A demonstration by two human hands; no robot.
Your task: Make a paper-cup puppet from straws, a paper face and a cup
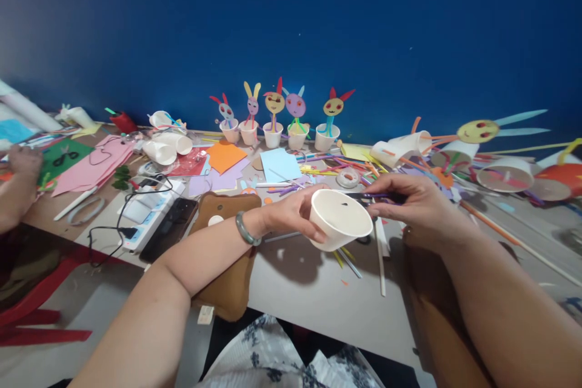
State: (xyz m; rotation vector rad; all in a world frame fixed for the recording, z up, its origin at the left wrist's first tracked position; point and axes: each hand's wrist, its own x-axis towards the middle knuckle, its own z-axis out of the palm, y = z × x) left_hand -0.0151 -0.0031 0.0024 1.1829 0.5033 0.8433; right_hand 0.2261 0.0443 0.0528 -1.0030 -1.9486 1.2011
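My left hand (295,213) is wrapped around a white paper cup (341,236), tilted with its mouth toward me above the table. In my right hand (409,203) is what looks like a pair of dark scissors with purple on the handles (384,197); the fingers partly cover them. They meet the cup's far side, and a small dark point shows on the inner wall. Thin paper sticks (349,262) lie on the table just beyond the cup.
Cup figures with paper faces (274,103) stand along the blue wall. Orange paper (226,156), pipe cleaners and more cups surround the work area. A power strip (154,218), phone (170,230) and brown cushion (222,291) lie left. Another person's hand (25,163) is far left.
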